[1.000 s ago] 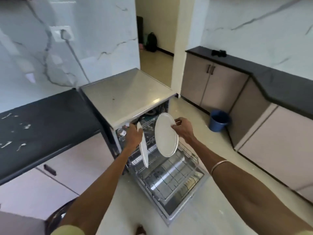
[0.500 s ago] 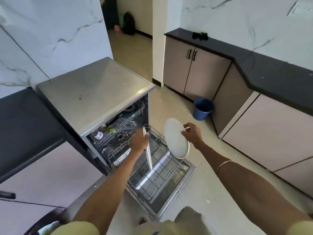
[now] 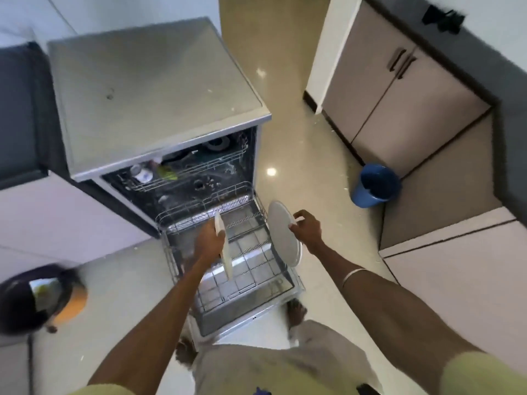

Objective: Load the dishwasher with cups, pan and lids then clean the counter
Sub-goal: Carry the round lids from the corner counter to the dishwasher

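Observation:
The steel dishwasher (image 3: pixel 154 92) stands open below me, its lower wire rack (image 3: pixel 245 269) pulled out over the lowered door. My left hand (image 3: pixel 209 243) grips a white plate (image 3: pixel 226 260) on edge, low over the middle of that rack. My right hand (image 3: pixel 308 230) holds a second white plate (image 3: pixel 285 238) by its rim, upright, above the rack's right side. The upper rack (image 3: pixel 188 169) inside holds a few small items, among them a green one and a cup.
A blue bucket (image 3: pixel 375 185) sits on the floor to the right, by beige cabinets (image 3: pixel 393 89) under a dark counter. Another dark counter (image 3: pixel 17 109) lies left of the dishwasher. A dark round bin (image 3: pixel 37 297) is at lower left. My bare feet stand beside the door.
The view has tilted down and closer to the dishwasher. Both hands have carried their plates lower, towards the pulled-out lower rack.

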The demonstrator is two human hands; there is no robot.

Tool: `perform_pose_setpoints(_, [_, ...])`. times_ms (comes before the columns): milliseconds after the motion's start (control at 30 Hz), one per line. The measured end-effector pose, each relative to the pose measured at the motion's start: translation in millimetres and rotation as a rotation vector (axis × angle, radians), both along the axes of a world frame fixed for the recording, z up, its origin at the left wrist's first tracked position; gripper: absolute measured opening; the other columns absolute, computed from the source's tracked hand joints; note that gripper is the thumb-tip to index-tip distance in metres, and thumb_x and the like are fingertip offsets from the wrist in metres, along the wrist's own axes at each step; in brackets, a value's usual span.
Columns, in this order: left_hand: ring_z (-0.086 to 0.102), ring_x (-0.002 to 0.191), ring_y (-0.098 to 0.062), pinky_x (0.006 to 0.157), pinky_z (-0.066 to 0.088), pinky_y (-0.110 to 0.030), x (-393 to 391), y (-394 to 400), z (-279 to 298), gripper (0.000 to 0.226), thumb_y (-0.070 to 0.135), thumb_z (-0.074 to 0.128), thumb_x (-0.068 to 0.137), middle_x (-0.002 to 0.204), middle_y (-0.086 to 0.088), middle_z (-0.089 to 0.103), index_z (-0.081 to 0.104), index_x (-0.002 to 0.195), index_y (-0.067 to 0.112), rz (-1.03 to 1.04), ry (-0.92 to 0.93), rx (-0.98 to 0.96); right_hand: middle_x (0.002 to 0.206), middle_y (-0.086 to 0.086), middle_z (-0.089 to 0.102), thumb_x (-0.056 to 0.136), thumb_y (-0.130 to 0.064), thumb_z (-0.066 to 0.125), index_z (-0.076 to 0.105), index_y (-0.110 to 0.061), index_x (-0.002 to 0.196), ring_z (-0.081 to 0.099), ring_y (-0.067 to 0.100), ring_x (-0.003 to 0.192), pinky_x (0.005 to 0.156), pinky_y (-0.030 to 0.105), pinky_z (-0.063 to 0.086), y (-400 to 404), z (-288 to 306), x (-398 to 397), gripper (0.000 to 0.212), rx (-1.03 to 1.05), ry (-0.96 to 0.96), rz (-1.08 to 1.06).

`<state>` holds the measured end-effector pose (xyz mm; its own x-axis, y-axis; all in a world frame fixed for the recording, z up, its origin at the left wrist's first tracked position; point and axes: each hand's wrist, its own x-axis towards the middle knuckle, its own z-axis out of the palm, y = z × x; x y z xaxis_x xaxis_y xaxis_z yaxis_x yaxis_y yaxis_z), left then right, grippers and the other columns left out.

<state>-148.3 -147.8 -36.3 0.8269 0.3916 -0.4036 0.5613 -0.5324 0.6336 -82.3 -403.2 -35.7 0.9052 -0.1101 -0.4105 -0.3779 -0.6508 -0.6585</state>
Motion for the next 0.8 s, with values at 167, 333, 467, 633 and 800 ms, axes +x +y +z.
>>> perform_pose_setpoints(167, [0.063,0.075,-0.032,0.047,0.046,-0.029,-0.8,-25.6,-33.0,0.026,0.012,0.060,0.094,0.098,-0.023,0.060,0.049,0.110,-0.006,0.076,0.030,0.007,0.078,0.005,0.068,0.077,-0.016,0.073,0.064,-0.013,0.102,0.062,0.023,0.077,0.067,0.025,0.040,-9.0,-37.4,22.8,0.027,0.035,0.027,0.076])
perform_pose_setpoints(333, [0.062,0.086,-0.031,0.064,0.045,-0.031,9.4,-40.6,-80.0,0.028,0.014,0.062,0.093,0.103,-0.022,0.065,0.051,0.111,-0.005,0.138,0.023,0.045,0.088,0.004,0.067,0.081,-0.011,0.070,0.061,-0.011,0.104,0.062,0.023,0.076,0.064,0.024,0.040,-1.7,-96.4,40.6,0.025,0.093,0.081,0.034])
perform_pose_setpoints(467, [0.063,0.090,-0.035,0.073,0.056,-0.047,15.2,-50.2,-138.5,0.026,0.018,0.065,0.091,0.100,-0.018,0.064,0.053,0.109,0.002,0.153,-0.011,0.076,0.094,0.008,0.068,0.084,-0.011,0.066,0.057,-0.011,0.107,0.064,0.026,0.083,0.068,0.025,0.040,-0.9,-161.6,48.2,0.025,0.075,0.089,0.020])
perform_pose_setpoints(633, [0.057,0.078,-0.027,0.063,0.043,-0.031,25.3,-67.7,-199.4,0.020,0.017,0.064,0.092,0.087,-0.009,0.060,0.055,0.102,0.003,0.160,-0.032,0.088,0.091,0.015,0.071,0.085,-0.007,0.064,0.055,-0.009,0.109,0.066,0.029,0.078,0.066,0.029,0.044,-5.3,-238.6,49.3,0.025,0.058,0.102,0.025])
perform_pose_setpoints(800, [0.056,0.068,-0.024,0.060,0.043,-0.031,38.2,-87.0,-249.7,0.018,0.019,0.063,0.092,0.080,-0.004,0.057,0.054,0.098,0.005,0.121,-0.098,0.054,0.096,0.012,0.069,0.088,-0.008,0.061,0.054,-0.012,0.114,0.064,0.025,0.079,0.067,0.024,0.043,-8.8,-289.8,60.4,0.027,0.073,0.101,0.068])
